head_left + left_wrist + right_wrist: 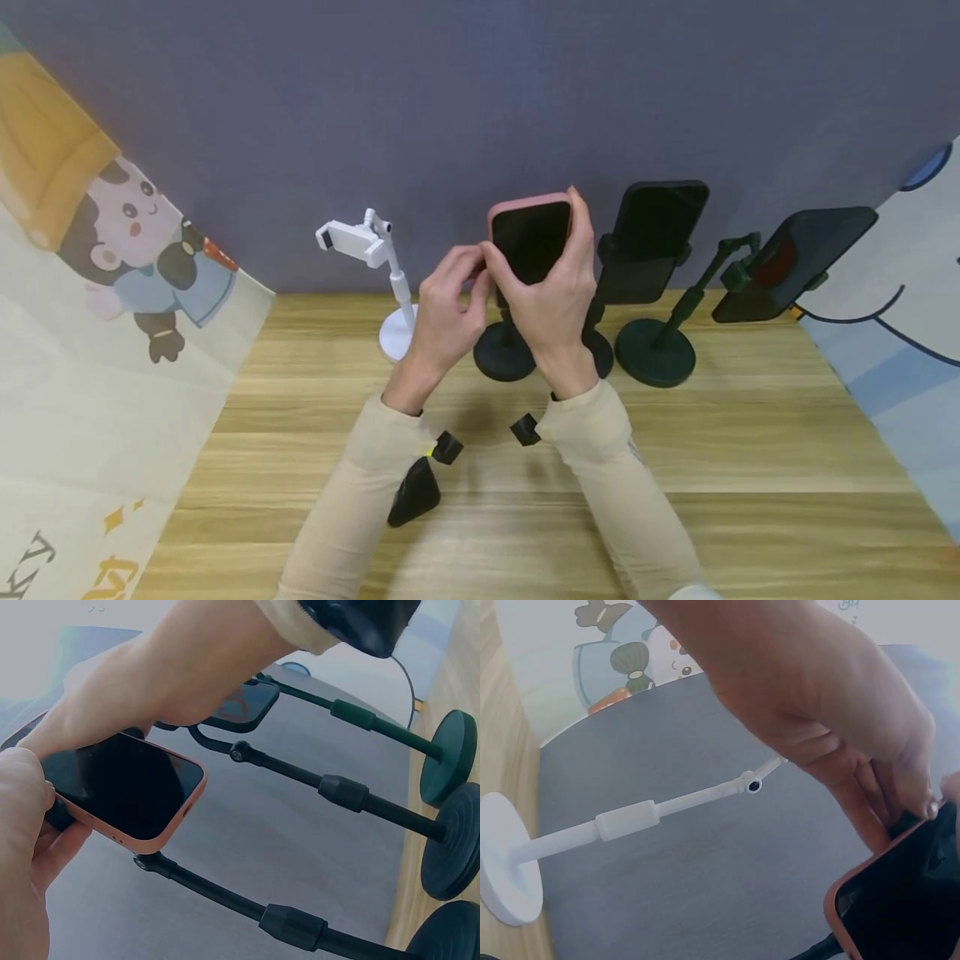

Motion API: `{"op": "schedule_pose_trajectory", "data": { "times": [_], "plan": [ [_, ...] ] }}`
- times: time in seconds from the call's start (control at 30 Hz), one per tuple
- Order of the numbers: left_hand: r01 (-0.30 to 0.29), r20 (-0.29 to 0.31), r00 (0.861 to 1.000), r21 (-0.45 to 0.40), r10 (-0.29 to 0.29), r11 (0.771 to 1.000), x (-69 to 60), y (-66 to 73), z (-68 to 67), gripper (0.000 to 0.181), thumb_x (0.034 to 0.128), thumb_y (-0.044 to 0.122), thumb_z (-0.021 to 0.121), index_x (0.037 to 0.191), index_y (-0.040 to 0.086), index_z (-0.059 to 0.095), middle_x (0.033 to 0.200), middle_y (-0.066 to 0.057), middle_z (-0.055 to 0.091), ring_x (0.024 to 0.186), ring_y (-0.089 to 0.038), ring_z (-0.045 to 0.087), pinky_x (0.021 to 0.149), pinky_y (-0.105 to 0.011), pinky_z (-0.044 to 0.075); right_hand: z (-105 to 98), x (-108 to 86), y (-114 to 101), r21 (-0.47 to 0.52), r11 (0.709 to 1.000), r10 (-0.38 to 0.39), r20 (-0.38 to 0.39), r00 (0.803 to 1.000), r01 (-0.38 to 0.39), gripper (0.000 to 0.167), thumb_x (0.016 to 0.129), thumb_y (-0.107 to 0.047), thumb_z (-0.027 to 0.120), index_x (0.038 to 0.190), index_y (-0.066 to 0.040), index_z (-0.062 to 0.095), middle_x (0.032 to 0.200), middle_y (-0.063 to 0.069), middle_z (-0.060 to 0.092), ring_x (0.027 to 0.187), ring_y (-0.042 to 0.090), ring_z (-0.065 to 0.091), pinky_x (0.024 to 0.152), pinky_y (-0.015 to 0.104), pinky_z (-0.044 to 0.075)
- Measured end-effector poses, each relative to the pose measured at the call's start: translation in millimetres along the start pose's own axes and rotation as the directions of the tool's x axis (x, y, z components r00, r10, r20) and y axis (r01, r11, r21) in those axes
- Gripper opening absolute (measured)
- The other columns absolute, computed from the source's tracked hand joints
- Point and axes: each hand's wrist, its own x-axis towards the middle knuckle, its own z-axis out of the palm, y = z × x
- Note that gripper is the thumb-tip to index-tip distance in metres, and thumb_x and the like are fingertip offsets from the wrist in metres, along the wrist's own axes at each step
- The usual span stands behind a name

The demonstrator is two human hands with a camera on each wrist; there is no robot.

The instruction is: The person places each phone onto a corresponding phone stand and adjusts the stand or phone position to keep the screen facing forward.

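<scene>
A smartphone in a pink case [531,242] stands upright at a black phone stand [504,352], its dark screen towards me. My right hand [558,292] grips it, with fingers along the right edge and the thumb reaching across the lower screen. At the phone's left edge, my left hand [455,304] pinches the black clamp [58,816] of the stand between thumb and fingers. In the right wrist view the left hand [817,705] partly covers that clamp. The back of the phone is hidden.
Left of the hands stands an unoccupied white phone stand [397,333]. To the right, a second black stand [600,354] and a dark green stand [656,354] hold phones. A black object [416,493] lies by the left sleeve. A grey panel [450,100] rises behind the wooden table [750,450].
</scene>
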Motion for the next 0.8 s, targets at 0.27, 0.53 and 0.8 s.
{"op": "schedule_pose_trajectory", "data": {
  "times": [0.27, 0.53, 0.8],
  "plan": [
    [-0.009, -0.012, 1.000, -0.004, 0.009, 1.000, -0.5, -1.0, 1.0, 0.022, 0.1004, -0.001, 0.062, 0.118, -0.013, 0.068, 0.111, -0.024, 0.068, 0.094, -0.031, 0.070, 0.085, -0.034, 0.060, -6, -9.0, 11, 0.118, 0.993, 0.014, 0.047, 0.999, -0.020, 0.084, 0.092, -0.050, 0.075, 0.148, 0.004, 0.042, 0.138, 0.019, 0.056, 0.116, 0.031, 0.057, 0.098, 0.044, 0.054],
    [0.004, -0.021, 1.000, -0.029, -0.005, 1.000, 0.3, -1.4, 3.2, 0.024, 0.0998, 0.000, 0.064, 0.120, -0.013, 0.068, 0.111, -0.024, 0.068, 0.095, -0.031, 0.070, 0.084, -0.033, 0.060, -12, -19.9, 21, 0.155, 0.985, 0.064, 0.085, 0.994, -0.076, 0.068, 0.099, -0.045, 0.067, 0.144, 0.002, 0.047, 0.128, 0.019, 0.059, 0.108, 0.031, 0.057, 0.088, 0.041, 0.052],
    [0.027, -0.012, 1.000, -0.044, -0.028, 0.999, -1.4, -2.5, 2.8, 0.024, 0.1003, 0.000, 0.063, 0.120, -0.014, 0.067, 0.112, -0.024, 0.068, 0.097, -0.030, 0.069, 0.087, -0.030, 0.059, -17, -25.6, 29, 0.218, 0.972, 0.071, 0.101, 0.992, -0.091, 0.035, 0.106, -0.006, 0.053, 0.138, 0.009, 0.052, 0.123, 0.024, 0.059, 0.105, 0.030, 0.059, 0.092, 0.030, 0.050]
  ]
}}
